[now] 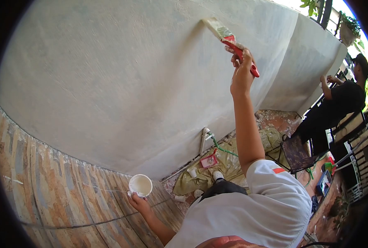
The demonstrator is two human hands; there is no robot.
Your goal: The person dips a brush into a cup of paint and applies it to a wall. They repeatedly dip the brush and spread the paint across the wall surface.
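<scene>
My right hand [242, 68] is raised high and closed around the red handle of a paintbrush [225, 34]. The brush's pale bristles touch or nearly touch the wall [122, 70], which is coated in streaky whitish grey. Lower down, my left hand [139, 201] grips a small white tub [141, 185] by its side and rim. Pale, creamy paint shows inside it. White smears mark the fingers of both hands. Behind the tub is a wall section with brown and grey stone-look cladding [68, 186].
A drop cloth [233, 159] covers the floor by my feet, with a pink-red tray [209, 160] on it. A green hose [225, 151] runs from a white pipe. A folding chair [297, 155] stands at right, near another person in black [345, 97].
</scene>
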